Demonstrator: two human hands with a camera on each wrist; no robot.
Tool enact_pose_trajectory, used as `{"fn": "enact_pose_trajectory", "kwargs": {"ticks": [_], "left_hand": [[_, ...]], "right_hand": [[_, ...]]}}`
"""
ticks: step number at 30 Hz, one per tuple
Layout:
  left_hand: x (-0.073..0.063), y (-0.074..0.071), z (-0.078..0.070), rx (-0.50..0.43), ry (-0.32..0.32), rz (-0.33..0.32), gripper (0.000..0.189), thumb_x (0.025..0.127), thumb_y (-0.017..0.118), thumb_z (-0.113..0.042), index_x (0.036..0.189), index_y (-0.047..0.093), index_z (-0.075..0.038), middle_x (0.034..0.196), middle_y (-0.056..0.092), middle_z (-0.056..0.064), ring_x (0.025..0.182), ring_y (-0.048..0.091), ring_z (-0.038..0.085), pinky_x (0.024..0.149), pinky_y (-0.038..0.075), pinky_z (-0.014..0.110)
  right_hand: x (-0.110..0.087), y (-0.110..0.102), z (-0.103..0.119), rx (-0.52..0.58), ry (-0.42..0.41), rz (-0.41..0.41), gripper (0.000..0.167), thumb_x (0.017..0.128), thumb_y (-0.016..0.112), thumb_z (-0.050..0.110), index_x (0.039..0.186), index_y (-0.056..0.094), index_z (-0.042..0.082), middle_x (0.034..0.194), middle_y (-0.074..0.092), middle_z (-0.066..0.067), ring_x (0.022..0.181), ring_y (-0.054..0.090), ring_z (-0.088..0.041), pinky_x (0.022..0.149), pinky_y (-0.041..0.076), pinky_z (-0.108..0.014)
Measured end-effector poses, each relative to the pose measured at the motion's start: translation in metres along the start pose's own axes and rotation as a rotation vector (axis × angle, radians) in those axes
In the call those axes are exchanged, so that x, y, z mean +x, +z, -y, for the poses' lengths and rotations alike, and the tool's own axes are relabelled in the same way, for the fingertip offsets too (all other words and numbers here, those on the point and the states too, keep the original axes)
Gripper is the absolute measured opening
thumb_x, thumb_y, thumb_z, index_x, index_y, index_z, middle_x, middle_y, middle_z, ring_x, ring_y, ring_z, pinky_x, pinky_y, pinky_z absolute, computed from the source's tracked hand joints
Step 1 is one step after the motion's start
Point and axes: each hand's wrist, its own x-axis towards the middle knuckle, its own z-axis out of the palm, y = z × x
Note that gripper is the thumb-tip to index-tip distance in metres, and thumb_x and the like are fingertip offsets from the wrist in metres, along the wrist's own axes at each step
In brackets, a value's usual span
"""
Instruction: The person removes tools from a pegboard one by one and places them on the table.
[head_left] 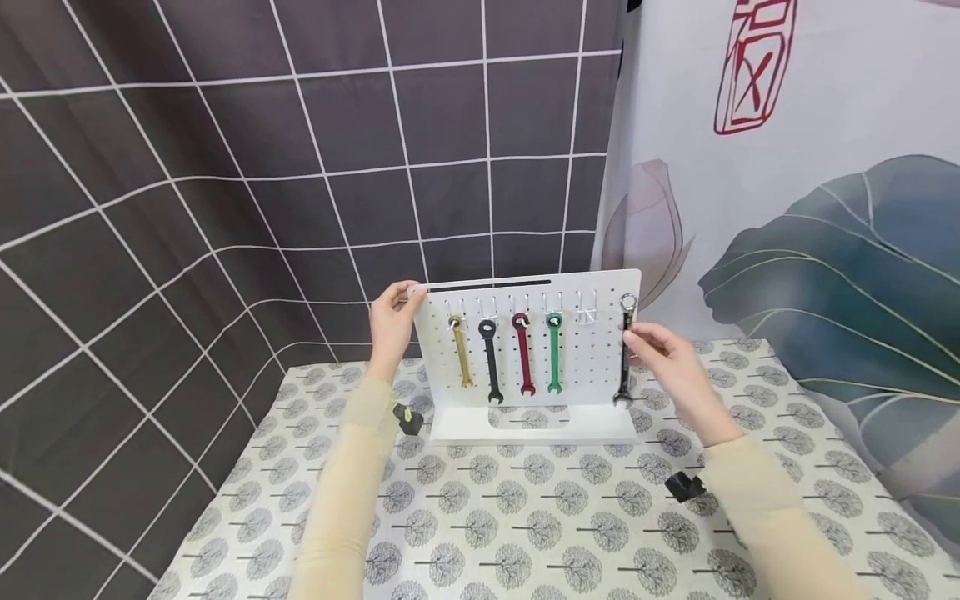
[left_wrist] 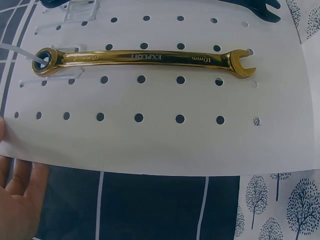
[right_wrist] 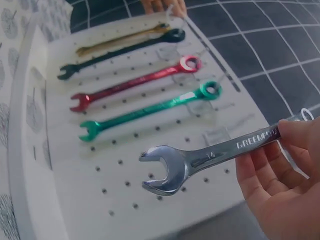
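My right hand point(head_left: 671, 367) pinches a silver combination wrench point(right_wrist: 215, 155) between thumb and fingers, near its ring end. The wrench hangs upright before the right edge of a white pegboard point(head_left: 600, 358), its open end down and facing the camera in the right wrist view. My left hand point(head_left: 393, 321) grips the board's upper left corner, thumb in front and fingers behind. On hooks hang a gold wrench point(left_wrist: 145, 58), a black wrench point(head_left: 491, 358), a red wrench point(head_left: 524, 354) and a green wrench point(head_left: 555, 350), ring ends up.
Right of the green wrench, bare clear hooks point(head_left: 587, 307) stick out from the board. Its white base point(head_left: 457, 427) stands on a tree-patterned tablecloth point(head_left: 525, 517). Behind hang a dark grid-patterned curtain point(head_left: 442, 200) and a leaf-printed cloth point(head_left: 847, 250).
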Motion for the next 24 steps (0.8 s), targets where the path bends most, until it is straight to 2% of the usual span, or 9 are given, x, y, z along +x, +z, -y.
{"fn": "enact_pose_trajectory", "kwargs": {"ticks": [3,6,8,12,15,19,24], "left_hand": [[0.002,-0.002,0.0,0.0,0.022,0.0,0.029,0.093,0.076,-0.022,0.109,0.07,0.001,0.092,0.071,0.01,0.081,0.064,0.01,0.077,0.052,0.023],[0.004,-0.003,-0.001,-0.004,0.032,-0.006,0.031,0.093,0.076,-0.024,0.109,0.07,0.001,0.09,0.07,0.007,0.081,0.064,0.01,0.077,0.052,0.023],[0.005,-0.004,-0.002,-0.005,0.029,-0.018,0.03,0.092,0.076,-0.024,0.108,0.071,0.001,0.088,0.069,0.004,0.08,0.064,0.01,0.076,0.051,0.023],[0.004,-0.004,-0.004,-0.008,0.017,-0.03,0.028,0.092,0.076,-0.022,0.108,0.071,0.002,0.086,0.068,0.001,0.078,0.062,0.01,0.074,0.05,0.022],[0.004,-0.001,-0.006,-0.008,0.015,-0.022,0.029,0.093,0.076,-0.021,0.108,0.071,0.002,0.088,0.07,0.003,0.078,0.062,0.01,0.075,0.05,0.022],[0.003,0.001,-0.005,-0.008,0.008,-0.01,0.029,0.093,0.076,-0.021,0.109,0.071,0.002,0.089,0.07,0.005,0.08,0.063,0.009,0.077,0.051,0.023],[0.0,0.0,0.0,0.002,-0.006,-0.006,0.028,0.093,0.076,-0.023,0.109,0.071,0.0,0.089,0.07,0.002,0.081,0.064,0.01,0.078,0.052,0.024]], "right_hand": [[0.001,-0.017,-0.001,-0.048,0.019,-0.02,0.052,0.103,0.057,0.037,0.137,0.053,-0.003,0.105,0.065,0.015,0.086,0.065,-0.003,0.081,0.049,-0.015],[0.003,-0.033,-0.008,-0.075,0.053,-0.027,0.056,0.103,0.058,0.037,0.139,0.051,-0.005,0.103,0.062,0.023,0.085,0.064,0.0,0.08,0.048,-0.014],[0.004,-0.04,-0.016,-0.095,0.084,-0.013,0.056,0.103,0.058,0.036,0.139,0.05,-0.006,0.104,0.064,0.018,0.084,0.064,0.0,0.08,0.048,-0.013],[0.002,-0.048,-0.039,-0.149,0.16,0.045,0.056,0.105,0.056,0.033,0.141,0.047,-0.009,0.115,0.066,-0.01,0.084,0.063,0.001,0.079,0.05,-0.015],[-0.002,-0.049,-0.057,-0.17,0.219,0.097,0.058,0.105,0.055,0.033,0.142,0.044,-0.011,0.125,0.059,-0.028,0.084,0.064,-0.003,0.08,0.053,-0.021],[-0.008,-0.044,-0.077,-0.19,0.298,0.159,0.057,0.105,0.055,0.031,0.141,0.043,-0.012,0.127,0.058,-0.031,0.086,0.065,-0.011,0.081,0.055,-0.029],[-0.013,-0.034,-0.097,-0.232,0.314,0.198,0.05,0.104,0.057,0.021,0.136,0.047,-0.015,0.114,0.064,-0.031,0.083,0.067,-0.018,0.074,0.056,-0.026]]}}
